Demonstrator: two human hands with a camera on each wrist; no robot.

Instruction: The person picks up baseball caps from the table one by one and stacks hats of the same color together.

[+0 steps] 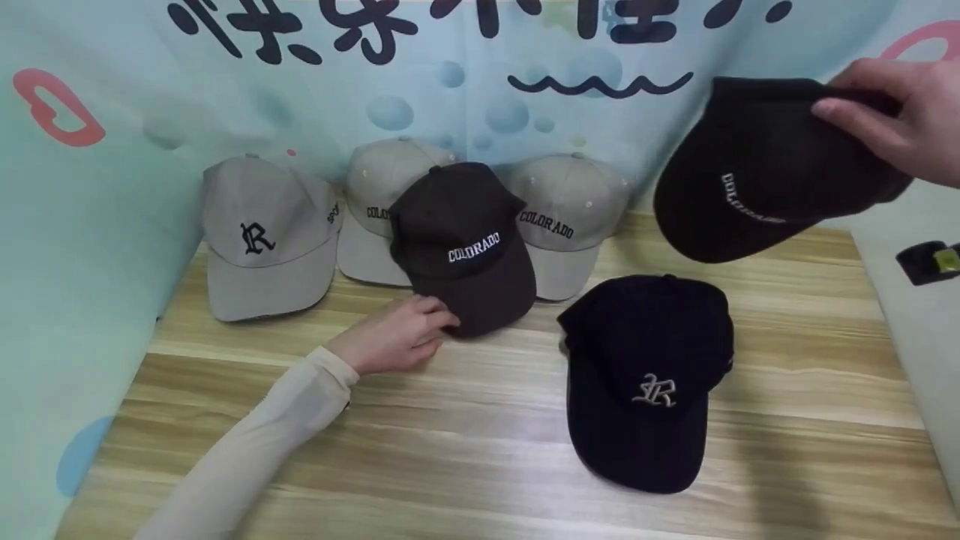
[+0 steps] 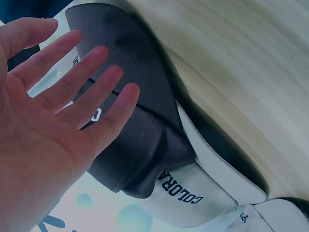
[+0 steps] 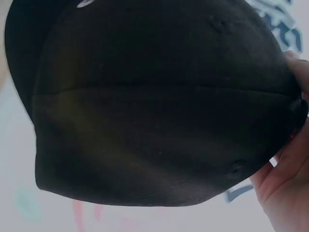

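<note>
My right hand (image 1: 911, 120) grips a dark COLORADO baseball cap (image 1: 780, 161) by the top of its crown, thumb on the near side, up in the air at the right. In the right wrist view that cap's crown (image 3: 159, 121) fills most of the picture. My left hand (image 1: 397, 334) is beside the brim of another dark COLORADO cap (image 1: 465, 255), which leans over two light caps. Its fingers are spread and relaxed in the left wrist view, overlapping the dark brim (image 2: 125, 53). A navy cap (image 1: 645, 382) with an R emblem lies on the table, brim toward me.
Two light grey COLORADO caps (image 1: 566, 202) stand at the back behind the dark one. A grey cap with an R (image 1: 262, 240) is at the back left. The wooden table (image 1: 450, 450) meets a patterned cloth (image 1: 300, 97) behind. A dark strap-like object (image 1: 926, 262) is at far right.
</note>
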